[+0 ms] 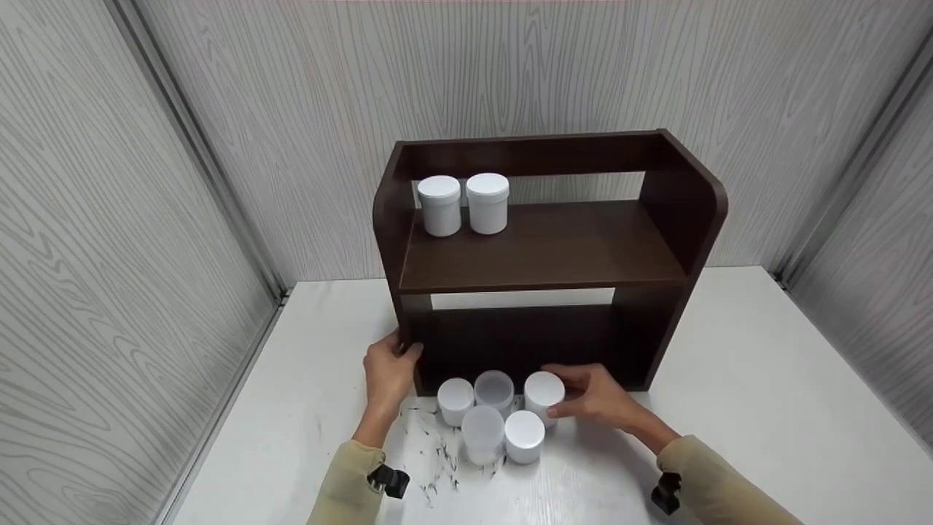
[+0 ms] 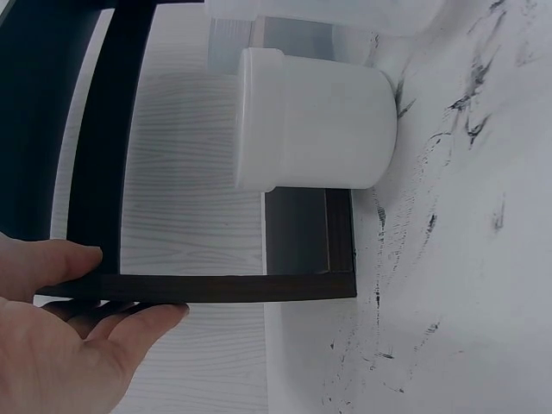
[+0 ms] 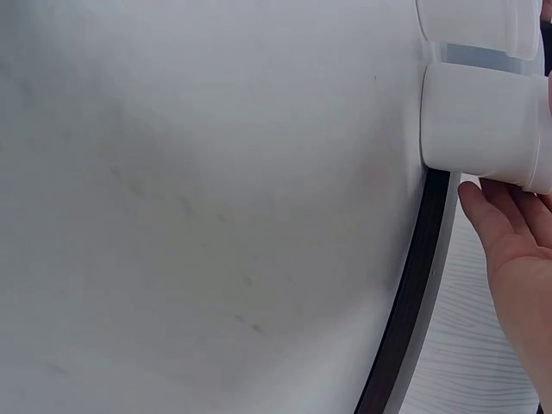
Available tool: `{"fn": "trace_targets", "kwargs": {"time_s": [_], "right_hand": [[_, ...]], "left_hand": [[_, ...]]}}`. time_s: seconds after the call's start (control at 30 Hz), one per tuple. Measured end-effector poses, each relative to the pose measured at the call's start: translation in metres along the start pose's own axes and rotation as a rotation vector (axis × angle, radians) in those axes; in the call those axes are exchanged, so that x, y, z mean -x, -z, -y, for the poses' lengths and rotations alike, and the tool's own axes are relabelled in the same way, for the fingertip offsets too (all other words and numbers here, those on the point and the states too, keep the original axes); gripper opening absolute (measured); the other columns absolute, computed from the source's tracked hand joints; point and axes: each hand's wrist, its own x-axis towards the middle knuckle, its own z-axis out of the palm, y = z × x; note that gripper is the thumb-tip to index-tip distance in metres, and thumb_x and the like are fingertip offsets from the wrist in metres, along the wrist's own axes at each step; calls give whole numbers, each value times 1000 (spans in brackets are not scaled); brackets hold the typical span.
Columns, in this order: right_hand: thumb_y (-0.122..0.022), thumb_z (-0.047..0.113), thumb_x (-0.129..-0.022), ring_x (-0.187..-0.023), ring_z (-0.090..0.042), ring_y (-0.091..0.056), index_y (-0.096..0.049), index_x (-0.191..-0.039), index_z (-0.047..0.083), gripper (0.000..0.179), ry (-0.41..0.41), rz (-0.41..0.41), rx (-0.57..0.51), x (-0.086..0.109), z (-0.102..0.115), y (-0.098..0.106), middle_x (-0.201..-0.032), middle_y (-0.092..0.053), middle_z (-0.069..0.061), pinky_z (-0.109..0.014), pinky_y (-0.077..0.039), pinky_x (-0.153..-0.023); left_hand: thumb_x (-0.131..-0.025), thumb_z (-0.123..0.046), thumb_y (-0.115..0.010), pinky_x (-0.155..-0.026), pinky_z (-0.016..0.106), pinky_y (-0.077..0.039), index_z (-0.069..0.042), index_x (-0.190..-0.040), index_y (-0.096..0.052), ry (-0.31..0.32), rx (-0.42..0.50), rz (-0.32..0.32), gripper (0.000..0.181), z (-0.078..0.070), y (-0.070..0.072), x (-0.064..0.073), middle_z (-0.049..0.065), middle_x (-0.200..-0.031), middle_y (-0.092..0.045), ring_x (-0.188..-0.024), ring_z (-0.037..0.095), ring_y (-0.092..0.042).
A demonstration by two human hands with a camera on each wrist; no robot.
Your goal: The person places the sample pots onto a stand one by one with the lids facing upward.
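A dark brown two-tier shelf (image 1: 576, 244) stands on the white table. My left hand (image 1: 388, 373) grips its left side panel (image 2: 233, 288), thumb inside and fingers outside. By the shelf's front edge, my right hand (image 1: 599, 397) holds a white lidded jar (image 1: 544, 390), with fingers behind it and the thumb at its near side. Beside that jar is another white-lidded jar (image 1: 524, 437). A smaller white jar (image 1: 455, 399) and two translucent jars, one at the back (image 1: 494, 390) and one in front (image 1: 483, 436), complete the cluster.
Two white lidded jars, a left one (image 1: 440, 208) and a right one (image 1: 488, 205), stand on the upper tier's left part. Dark scuff marks (image 1: 446, 456) streak the white table (image 1: 758, 408). Wood-patterned panels (image 1: 328, 109) enclose the back and sides.
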Motion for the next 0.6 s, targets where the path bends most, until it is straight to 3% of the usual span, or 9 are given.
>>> {"fn": "trace_targets", "kwargs": {"time_s": [0.3, 0.6], "right_hand": [[-93, 4, -77, -119, -30, -67, -60, -141, -10, 74, -6, -13, -14, 0, 0, -2, -132, -69, -22, -25, -55, -93], [-93, 6, -77, -113, -20, -70, -60, -141, -10, 74, -25, -28, -19, 0, 1, -2, -131, -70, -20, -24, -56, -91]], "left_hand": [[-98, -5, -66, -99, 45, -57, 16, -140, -57, 2, 5, -13, 47, 2, 0, -1, 33, -132, -65, -122, 40, -67], [-98, -6, -67, -99, 46, -57, 15, -138, -59, -1, -9, -21, 46, 2, 0, 0, 32, -131, -66, -120, 40, -67]]}}
